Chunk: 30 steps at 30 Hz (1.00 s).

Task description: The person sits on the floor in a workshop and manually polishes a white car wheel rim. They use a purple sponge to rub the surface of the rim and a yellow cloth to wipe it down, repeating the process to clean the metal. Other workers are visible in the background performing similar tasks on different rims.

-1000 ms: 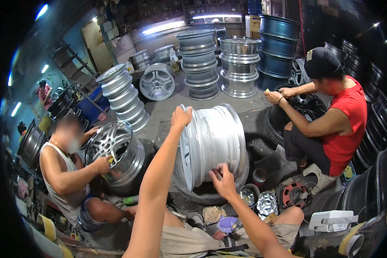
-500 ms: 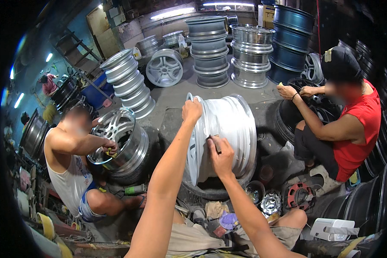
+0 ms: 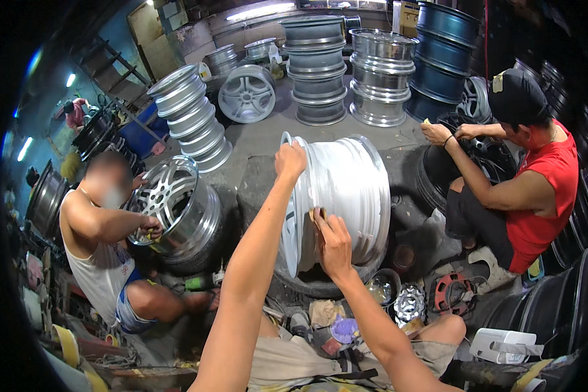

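Note:
A silver-white wheel rim [image 3: 347, 196] stands on its side in front of me, resting on a dark tire [image 3: 310, 286]. My left hand [image 3: 290, 161] is closed over the top of its left edge. Against the barrel, just inside that edge, my right hand [image 3: 334, 243] pinches a small brown folded piece of sandpaper [image 3: 315, 214]. Its thumb and fingertips are pressed together around the piece, which touches the rim's surface.
At left, a person in a white tank top [image 3: 101, 274] works on a polished spoked rim [image 3: 189, 209]. A person in a red shirt [image 3: 547, 196] sits at right. Stacked rims [image 3: 315, 72] stand behind. Near my legs lie a metal bowl [image 3: 384, 286] and a purple cloth [image 3: 345, 330].
My right hand has shifted slightly down and left along the rim, its wrist turned so the sandpaper's brown side shows. My left hand stays on the edge. The left person's rim has tilted.

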### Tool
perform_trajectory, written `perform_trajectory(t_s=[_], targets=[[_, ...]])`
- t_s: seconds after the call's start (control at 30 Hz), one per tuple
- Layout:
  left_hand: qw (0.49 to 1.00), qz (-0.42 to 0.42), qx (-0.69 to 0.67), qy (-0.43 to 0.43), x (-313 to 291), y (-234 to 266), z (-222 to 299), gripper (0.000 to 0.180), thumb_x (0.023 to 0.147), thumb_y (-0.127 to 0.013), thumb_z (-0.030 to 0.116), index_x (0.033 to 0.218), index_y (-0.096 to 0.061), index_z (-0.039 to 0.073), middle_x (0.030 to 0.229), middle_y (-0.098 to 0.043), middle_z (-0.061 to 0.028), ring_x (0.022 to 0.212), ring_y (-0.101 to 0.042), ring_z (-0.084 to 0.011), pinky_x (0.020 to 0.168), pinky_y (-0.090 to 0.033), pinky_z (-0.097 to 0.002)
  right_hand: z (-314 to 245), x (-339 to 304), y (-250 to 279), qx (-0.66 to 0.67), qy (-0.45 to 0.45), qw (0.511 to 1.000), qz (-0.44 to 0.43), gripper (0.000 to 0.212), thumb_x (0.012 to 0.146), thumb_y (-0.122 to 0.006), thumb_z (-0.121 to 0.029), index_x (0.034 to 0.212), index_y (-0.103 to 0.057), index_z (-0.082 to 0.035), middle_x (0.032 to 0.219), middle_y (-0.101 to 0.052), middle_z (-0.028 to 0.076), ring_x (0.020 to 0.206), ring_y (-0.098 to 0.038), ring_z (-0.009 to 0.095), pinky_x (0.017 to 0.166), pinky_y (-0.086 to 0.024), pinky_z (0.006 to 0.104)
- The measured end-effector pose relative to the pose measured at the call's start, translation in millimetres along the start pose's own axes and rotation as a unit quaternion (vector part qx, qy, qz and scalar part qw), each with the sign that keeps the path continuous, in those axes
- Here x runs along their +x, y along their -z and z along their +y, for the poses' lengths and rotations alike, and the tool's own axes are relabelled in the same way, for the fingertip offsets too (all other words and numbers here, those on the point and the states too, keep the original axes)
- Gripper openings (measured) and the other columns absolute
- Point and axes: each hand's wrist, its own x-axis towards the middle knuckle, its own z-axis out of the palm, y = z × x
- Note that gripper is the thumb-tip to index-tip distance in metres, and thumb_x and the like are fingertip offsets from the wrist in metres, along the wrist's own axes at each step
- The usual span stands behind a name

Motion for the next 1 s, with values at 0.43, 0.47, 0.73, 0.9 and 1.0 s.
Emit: perform_trajectory(t_s=[0.43,0.47,0.73,0.9,1.0], targets=[[1.000,0.000,-0.014,0.009,-6,-6,2,0.051,0.102,-0.047,0.036,0.116,-0.069,-0.008,0.123,-0.067,-0.0337,0.120,-0.062,-0.0496,0.104,-0.048,-0.0540,0,40,-3,-0.009,-0.043,0.999,-0.007,0.051,0.085,-0.063,0.007,0.135,-0.066,-0.002,0.092,-0.057,0.017,0.085,-0.057,0.035,0.078,-0.048,0.0454],[1.000,0.009,-0.016,0.009,-5,-5,0,0.051,0.103,-0.047,0.036,0.116,-0.069,-0.008,0.123,-0.067,-0.0338,0.120,-0.062,-0.0497,0.104,-0.048,-0.0540,-1,35,-4,-0.011,-0.040,0.999,-0.008,0.049,0.086,-0.063,0.006,0.135,-0.066,-0.002,0.091,-0.057,0.016,0.084,-0.057,0.034,0.077,-0.048,0.0453],[0.999,-0.015,-0.039,0.009,-4,-4,5,0.052,0.102,-0.046,0.035,0.115,-0.068,-0.010,0.121,-0.066,-0.0353,0.119,-0.062,-0.0505,0.104,-0.047,-0.0534,7,28,-7,0.007,-0.049,0.999,0.013,0.044,0.091,-0.063,0.002,0.134,-0.067,-0.004,0.089,-0.055,0.015,0.084,-0.057,0.034,0.076,-0.046,0.0451],[0.999,0.021,-0.030,-0.014,-1,-2,-6,0.052,0.102,-0.046,0.035,0.116,-0.068,-0.010,0.123,-0.066,-0.0356,0.119,-0.062,-0.0503,0.105,-0.046,-0.0543,1,-2,-17,0.070,-0.067,0.995,0.031,0.041,0.094,-0.061,0.000,0.135,-0.067,-0.004,0.095,-0.058,0.018,0.089,-0.057,0.037,0.079,-0.046,0.0458],[1.000,-0.008,-0.030,-0.002,-5,-7,-1,0.052,0.102,-0.047,0.035,0.116,-0.068,-0.010,0.123,-0.066,-0.0351,0.120,-0.061,-0.0502,0.106,-0.046,-0.0541,7,15,-12,0.064,-0.094,0.993,0.018,0.037,0.097,-0.060,-0.002,0.133,-0.068,-0.004,0.099,-0.062,0.018,0.091,-0.059,0.037,0.082,-0.047,0.0448]])
